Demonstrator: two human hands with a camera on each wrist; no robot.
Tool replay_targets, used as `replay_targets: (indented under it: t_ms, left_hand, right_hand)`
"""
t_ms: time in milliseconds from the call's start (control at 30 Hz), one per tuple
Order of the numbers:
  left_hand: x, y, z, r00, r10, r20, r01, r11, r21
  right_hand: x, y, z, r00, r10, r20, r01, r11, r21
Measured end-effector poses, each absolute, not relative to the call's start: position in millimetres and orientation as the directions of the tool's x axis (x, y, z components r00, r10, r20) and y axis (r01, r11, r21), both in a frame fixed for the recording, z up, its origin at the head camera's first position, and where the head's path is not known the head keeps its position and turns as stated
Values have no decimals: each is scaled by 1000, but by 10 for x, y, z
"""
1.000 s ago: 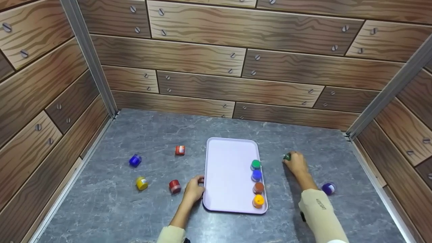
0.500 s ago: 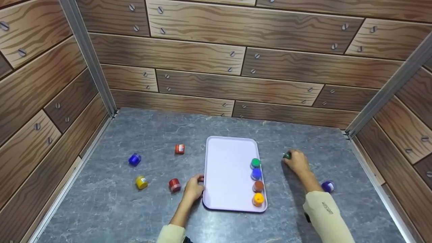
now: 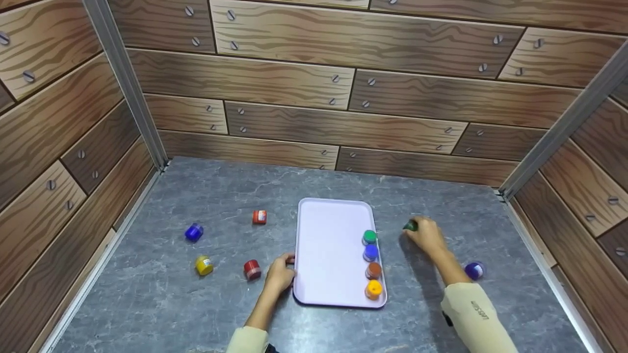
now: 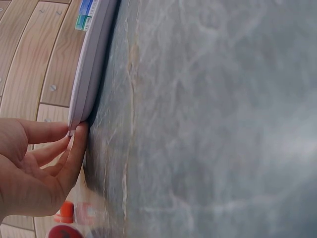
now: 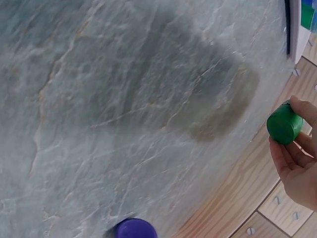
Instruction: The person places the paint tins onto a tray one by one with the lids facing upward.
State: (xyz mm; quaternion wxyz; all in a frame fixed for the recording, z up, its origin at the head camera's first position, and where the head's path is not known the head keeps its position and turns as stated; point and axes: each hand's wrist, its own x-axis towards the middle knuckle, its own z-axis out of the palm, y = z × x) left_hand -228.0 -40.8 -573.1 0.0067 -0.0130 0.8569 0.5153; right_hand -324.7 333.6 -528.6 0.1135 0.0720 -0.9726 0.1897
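The right hand [image 3: 427, 237] pinches a green jar [image 5: 284, 125] (its sleeve [image 3: 475, 317] reads "Lets…"); the left hand [image 3: 279, 274] pinches a tray [image 3: 326, 250].

ten small jars [image 3: 373, 289], one lilac tray [image 3: 326, 245], one left hand [image 3: 280, 274], one right hand [image 3: 427, 236], two sleeves [image 3: 473, 314]

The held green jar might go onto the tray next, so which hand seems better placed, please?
Probably the right hand: it pinches the green jar right of the tray, while the left hand holds the tray's left edge.
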Motion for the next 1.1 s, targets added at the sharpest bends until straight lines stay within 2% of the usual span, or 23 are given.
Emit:
replay_targets:
  t_ms: [633, 1100]
  left_hand:
    - [-2269, -405, -5725, -1000, -19, -4, -13, 482, 876]
    - [-2269, -391, -5702, -998, -34, -43, -54, 453, 890]
  right_hand:
    - [-3320, 3017, -5223, -936, -144, 322, -270, 879, -393]
    - [-3389, 2805, -5241, -926, -117, 358, -283, 845, -454]
